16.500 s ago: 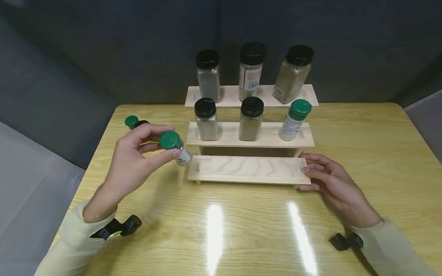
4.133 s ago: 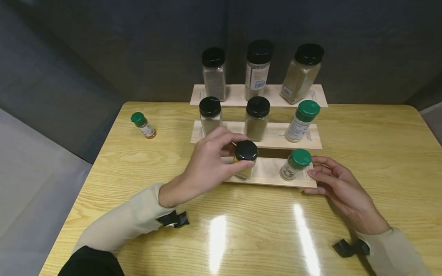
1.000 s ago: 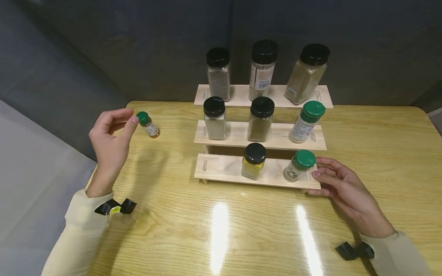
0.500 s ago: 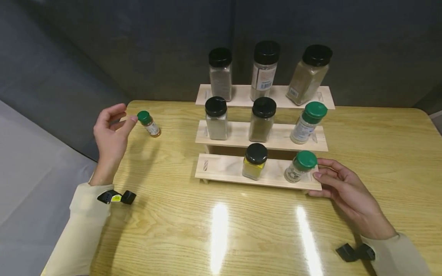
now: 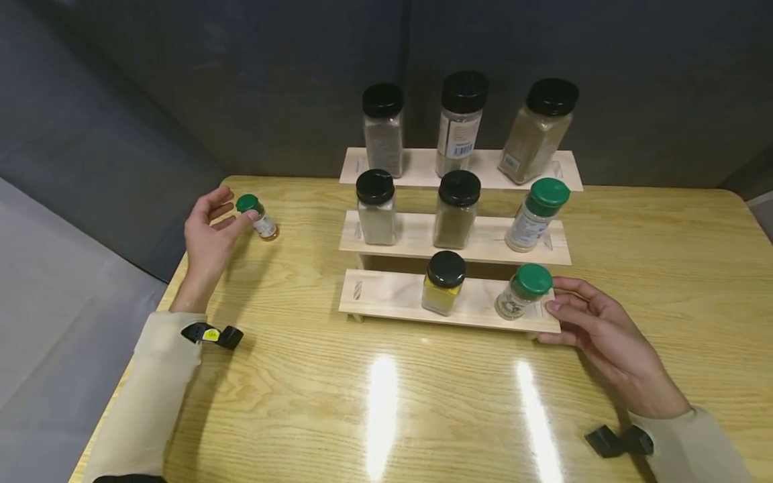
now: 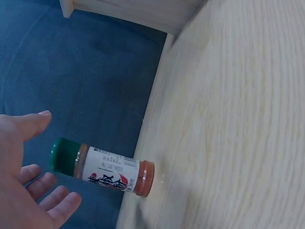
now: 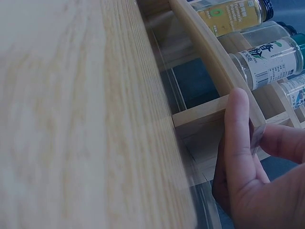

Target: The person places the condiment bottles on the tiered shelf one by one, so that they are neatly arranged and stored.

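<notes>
A small spice jar (image 5: pixel 264 226) with a green lid and orange-red contents stands at the table's far left. My left hand (image 5: pixel 208 231) is beside its lid, thumb and fingers spread apart. In the left wrist view a gap shows between the fingers and the jar's green lid (image 6: pixel 65 156). My right hand (image 5: pixel 604 342) grips the right end of the bottom tier of a wooden spice rack (image 5: pixel 386 293), thumb and fingers on either side of the board (image 7: pixel 209 52). On that tier stand a black-lidded jar of yellow powder (image 5: pixel 442 295) and a green-lidded jar (image 5: pixel 524 292).
The middle tier bears two black-lidded jars, one of them white-filled (image 5: pixel 377 218), and a green-lidded jar (image 5: pixel 533 221). Three taller black-lidded jars, the middle one labelled (image 5: pixel 461 134), stand on the top tier. A dark cloth (image 5: pixel 290 94) hangs behind the table (image 5: pixel 302 389).
A green-lidded jar, then the yellow-powder jar, came onto the bottom tier from my left hand. That hand has since returned left and moved closer around the remaining jar. My right hand keeps its grip.
</notes>
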Tool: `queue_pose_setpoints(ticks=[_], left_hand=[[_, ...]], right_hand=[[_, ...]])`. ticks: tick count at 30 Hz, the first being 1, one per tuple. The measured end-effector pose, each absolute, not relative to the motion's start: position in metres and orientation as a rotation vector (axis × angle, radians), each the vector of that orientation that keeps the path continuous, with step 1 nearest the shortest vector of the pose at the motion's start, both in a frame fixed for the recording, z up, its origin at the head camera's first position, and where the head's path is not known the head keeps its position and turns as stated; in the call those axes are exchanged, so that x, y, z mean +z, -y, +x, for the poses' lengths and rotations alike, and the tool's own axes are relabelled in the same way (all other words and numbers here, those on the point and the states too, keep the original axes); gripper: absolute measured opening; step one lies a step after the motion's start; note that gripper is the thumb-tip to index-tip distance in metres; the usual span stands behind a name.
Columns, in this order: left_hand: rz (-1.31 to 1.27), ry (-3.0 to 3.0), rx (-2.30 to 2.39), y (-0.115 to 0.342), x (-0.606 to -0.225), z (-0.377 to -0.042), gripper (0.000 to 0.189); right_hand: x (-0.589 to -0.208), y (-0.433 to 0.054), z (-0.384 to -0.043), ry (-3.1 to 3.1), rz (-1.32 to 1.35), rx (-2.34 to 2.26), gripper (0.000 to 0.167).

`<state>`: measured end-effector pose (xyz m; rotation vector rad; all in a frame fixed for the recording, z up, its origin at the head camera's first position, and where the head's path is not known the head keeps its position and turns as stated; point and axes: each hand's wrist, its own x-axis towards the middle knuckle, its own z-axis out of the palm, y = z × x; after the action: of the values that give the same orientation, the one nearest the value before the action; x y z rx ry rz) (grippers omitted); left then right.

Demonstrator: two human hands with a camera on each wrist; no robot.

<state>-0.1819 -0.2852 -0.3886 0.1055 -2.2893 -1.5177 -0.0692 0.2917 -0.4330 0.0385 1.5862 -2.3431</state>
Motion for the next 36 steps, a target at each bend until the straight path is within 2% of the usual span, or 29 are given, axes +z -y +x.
queue_pose_setpoints(ticks=[12, 20, 36], left_hand=[[0.142, 2.348, -1.544, 0.286, -0.404, -0.192, 0.061], [0.176, 2.35, -1.466, 0.284, -0.403, -0.193, 0.05], [0.235, 2.304, -1.451, 0.282, -0.401, -0.192, 0.047]], right_hand=[[-0.431, -0.289, -0.07, -1.622, 0.062, -2.332, 0.041], [-0.432, -0.29, -0.069, -1.625, 0.043, -2.338, 0.041], [-0.432, -0.29, -0.068, -1.626, 0.026, -2.345, 0.041]])
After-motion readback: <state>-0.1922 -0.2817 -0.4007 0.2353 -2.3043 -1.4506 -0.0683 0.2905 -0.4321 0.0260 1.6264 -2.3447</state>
